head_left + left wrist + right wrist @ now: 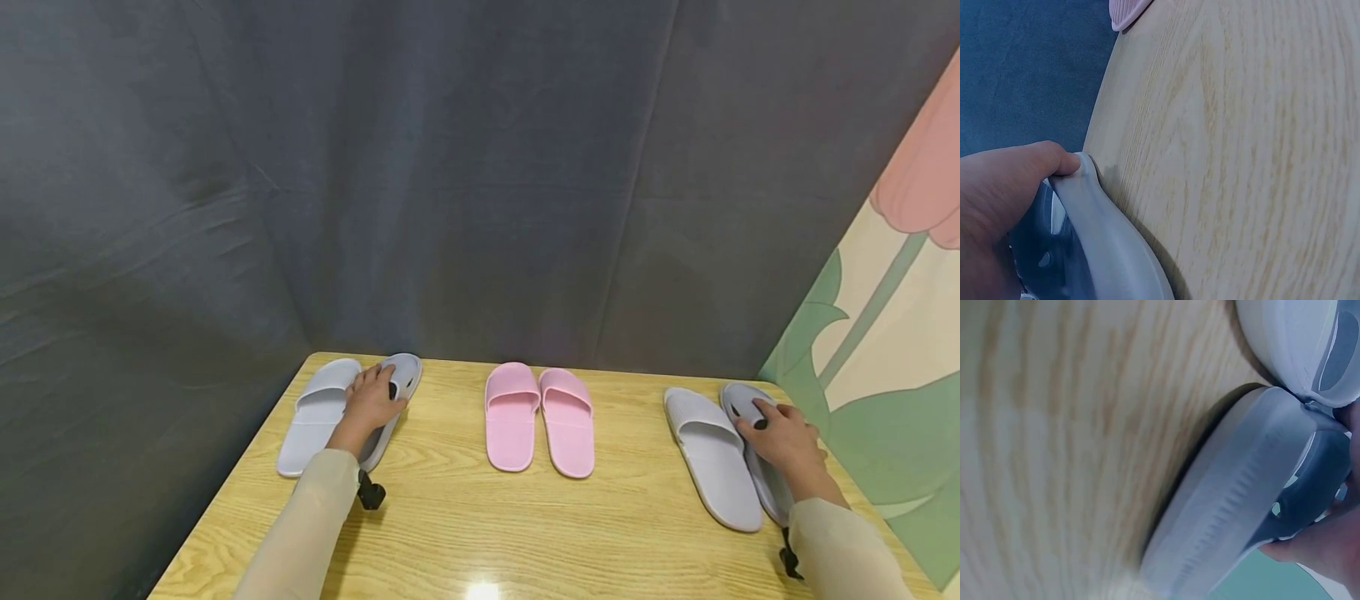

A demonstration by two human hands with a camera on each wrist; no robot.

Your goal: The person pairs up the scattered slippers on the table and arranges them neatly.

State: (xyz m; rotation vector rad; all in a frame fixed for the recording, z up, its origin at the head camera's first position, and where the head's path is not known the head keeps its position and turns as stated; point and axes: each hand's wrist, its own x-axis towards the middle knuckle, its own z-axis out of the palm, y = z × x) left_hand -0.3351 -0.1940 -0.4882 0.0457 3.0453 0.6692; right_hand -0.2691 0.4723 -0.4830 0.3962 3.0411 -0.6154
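Note:
At the table's left end, my left hand (371,400) lies over a grey slipper (407,368) beside a pale grey-white slipper (311,425). In the left wrist view its thumb presses the grey slipper's rim (1107,231); the other fingertips are hidden. At the right end, my right hand (787,442) grips the upper of another grey slipper (738,398), next to a light grey slipper (716,475). The right wrist view shows this held slipper (1229,494) with its side toward the camera and fingers at its opening. Dark patches show inside both held slippers.
Two pink slippers (512,437) lie side by side at the middle back of the wooden table (480,525). A dark curtain (465,183) hangs behind and to the left. On the right stands a wall painted with flowers (892,400).

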